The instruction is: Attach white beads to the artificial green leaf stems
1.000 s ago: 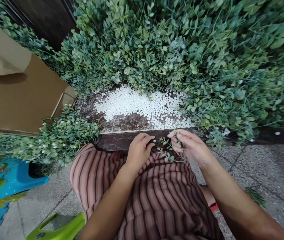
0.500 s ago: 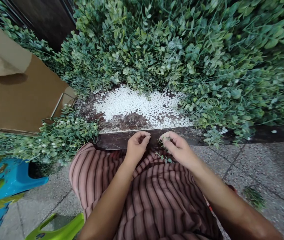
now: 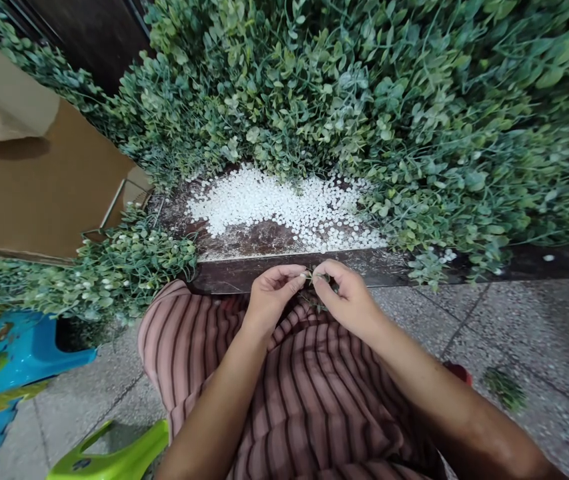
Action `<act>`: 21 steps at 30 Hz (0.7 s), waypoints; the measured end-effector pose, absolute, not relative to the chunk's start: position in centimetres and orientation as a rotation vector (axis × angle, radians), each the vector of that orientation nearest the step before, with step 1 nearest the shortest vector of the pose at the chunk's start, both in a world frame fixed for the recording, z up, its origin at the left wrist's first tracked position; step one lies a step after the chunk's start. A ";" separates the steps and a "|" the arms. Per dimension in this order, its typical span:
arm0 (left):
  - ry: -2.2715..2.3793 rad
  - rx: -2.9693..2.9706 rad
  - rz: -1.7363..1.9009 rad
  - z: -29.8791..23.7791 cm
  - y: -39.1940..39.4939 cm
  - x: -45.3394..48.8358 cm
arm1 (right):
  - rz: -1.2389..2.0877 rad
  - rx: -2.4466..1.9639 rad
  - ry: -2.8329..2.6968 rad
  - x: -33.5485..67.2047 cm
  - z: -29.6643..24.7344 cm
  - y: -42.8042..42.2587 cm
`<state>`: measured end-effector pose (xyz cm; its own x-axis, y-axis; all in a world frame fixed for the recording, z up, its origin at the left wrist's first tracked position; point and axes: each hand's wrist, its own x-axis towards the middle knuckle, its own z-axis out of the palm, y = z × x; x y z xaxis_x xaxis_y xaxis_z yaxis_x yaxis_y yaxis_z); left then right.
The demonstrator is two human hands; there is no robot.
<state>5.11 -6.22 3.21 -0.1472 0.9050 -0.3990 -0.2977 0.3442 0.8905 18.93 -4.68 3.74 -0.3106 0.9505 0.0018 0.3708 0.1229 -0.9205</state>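
My left hand [image 3: 270, 299] is closed in a pinch over my lap, with a small white bead [image 3: 305, 275] showing at its fingertips. Opposite it, my right hand [image 3: 348, 295] pinches a thin green artificial leaf sprig [image 3: 318, 305], whose leaves hang below the fingers. The fingertips of both hands almost meet, and the bead is against or very close to a stem end; which one, I cannot tell. Just beyond the hands, many small round white beads [image 3: 254, 200] lie spread on a dark wooden board [image 3: 264, 243].
Artificial greenery [image 3: 314, 87] is heaped behind the beads and to the right. At left, sprigs with white tips [image 3: 129, 257] lie beside a cardboard box [image 3: 39, 193]. A blue stool [image 3: 19, 350] and a green stool [image 3: 114, 457] stand on the floor. A loose sprig bunch [image 3: 504, 388] lies lower right.
My hands have come together from a small gap. The right hand moved left with the sprig, and a white bead now shows at the left fingertips. The view has shifted slightly.
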 end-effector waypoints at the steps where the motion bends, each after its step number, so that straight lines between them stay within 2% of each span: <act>1: 1.325 0.648 1.169 3.2 -6.3 5.1 | 1.156 -1.283 -1.780 18.9 3.8 -4.7; 14: 1.471 1.130 1.096 3.1 -6.3 4.4 | 1.093 -1.313 -1.813 19.0 3.8 -4.5; 21: 1.474 1.207 1.083 3.5 -6.2 4.5 | 1.096 -1.326 -1.818 18.9 3.6 -4.3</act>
<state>4.51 -6.19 3.51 -0.1022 0.9879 -0.1166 0.1838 0.1340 0.9738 18.91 -4.33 3.64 -0.2967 0.9549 0.0147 0.4326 0.1482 -0.8893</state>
